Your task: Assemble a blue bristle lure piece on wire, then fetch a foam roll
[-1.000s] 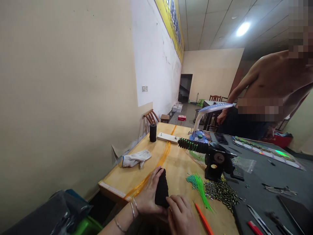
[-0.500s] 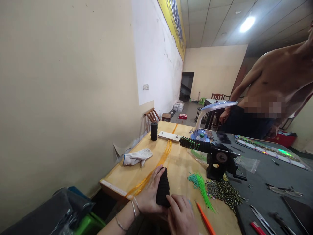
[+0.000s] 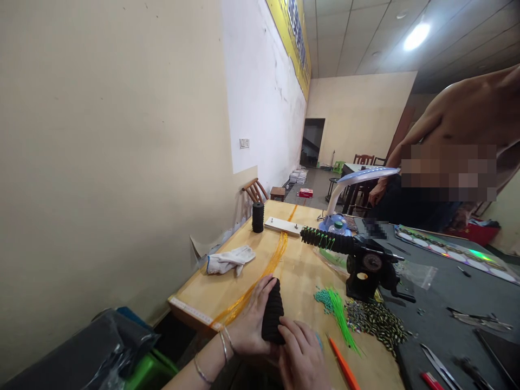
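My left hand (image 3: 254, 317) is wrapped around a black ribbed roll (image 3: 273, 314), which leans upright at the near edge of the table. The fingertips of my right hand (image 3: 303, 352) press on the roll's lower right side; whether they pinch something fine there I cannot make out. Orange strands (image 3: 268, 271) run along the table beside my left hand. To the right of my right hand lie an orange pointed tool (image 3: 341, 360), a bundle of green strands (image 3: 341, 319), teal beads (image 3: 324, 299) and many dark oval beads (image 3: 379, 325).
A hand-cranked black winder (image 3: 368, 268) holds another ribbed roll (image 3: 325, 241) with green loops. Behind are a white bar (image 3: 280, 225), a standing black roll (image 3: 258, 218), a glove (image 3: 231, 260) and a lamp (image 3: 335, 200). Scissors (image 3: 439, 365) lie at right. A person (image 3: 459, 119) stands beyond.
The view has shifted slightly, so the table things sit a little further right. Both hands stay on the black roll, with hardly any movement of the fingers.
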`<act>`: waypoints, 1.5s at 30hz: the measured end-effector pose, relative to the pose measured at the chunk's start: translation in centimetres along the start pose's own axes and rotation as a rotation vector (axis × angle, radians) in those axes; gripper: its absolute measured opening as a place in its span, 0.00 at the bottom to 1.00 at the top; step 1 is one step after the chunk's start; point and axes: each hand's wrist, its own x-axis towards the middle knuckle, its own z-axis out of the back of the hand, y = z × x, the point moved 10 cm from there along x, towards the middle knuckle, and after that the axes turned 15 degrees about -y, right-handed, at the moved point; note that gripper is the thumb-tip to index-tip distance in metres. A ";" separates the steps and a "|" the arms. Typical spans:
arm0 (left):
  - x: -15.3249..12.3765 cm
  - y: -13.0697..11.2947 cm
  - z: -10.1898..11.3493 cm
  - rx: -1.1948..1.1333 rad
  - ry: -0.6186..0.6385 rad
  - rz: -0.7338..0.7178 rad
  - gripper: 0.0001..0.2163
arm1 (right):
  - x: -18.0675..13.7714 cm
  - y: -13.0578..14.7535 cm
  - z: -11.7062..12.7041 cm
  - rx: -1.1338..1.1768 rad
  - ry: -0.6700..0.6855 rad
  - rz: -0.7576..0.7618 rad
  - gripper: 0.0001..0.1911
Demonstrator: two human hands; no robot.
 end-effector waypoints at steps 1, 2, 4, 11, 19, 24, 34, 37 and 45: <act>0.0 0.0 0.0 0.003 -0.001 -0.001 0.61 | 0.0 0.0 0.0 -0.011 -0.001 0.002 0.24; 0.0 0.0 0.0 0.004 0.000 0.000 0.61 | -0.1 0.0 -0.1 -0.023 -0.003 0.006 0.24; 0.1 0.0 0.0 0.001 0.005 0.010 0.62 | -0.1 0.1 -0.1 -0.032 -0.006 0.012 0.23; 0.1 0.0 0.1 -0.005 0.008 0.008 0.62 | -0.6 -1.1 -0.7 0.060 0.036 -0.141 0.22; -0.1 -0.7 0.2 -0.016 -0.019 -0.076 0.57 | 0.6 -1.7 -1.5 0.105 0.082 -0.292 0.21; -0.2 -0.5 0.1 -0.009 -0.025 -0.092 0.57 | 1.1 -1.4 -1.6 0.108 0.103 -0.295 0.21; 0.0 -0.5 0.2 -0.016 -0.031 -0.080 0.59 | 0.8 -1.1 -1.2 -0.010 0.063 -0.218 0.20; 0.1 -0.7 0.2 -0.020 -0.031 -0.087 0.60 | 1.2 -0.8 -1.1 -0.015 0.065 -0.184 0.20; 0.0 -0.7 0.2 -0.014 -0.032 -0.090 0.59 | 1.3 -0.8 -1.4 0.007 0.108 -0.186 0.20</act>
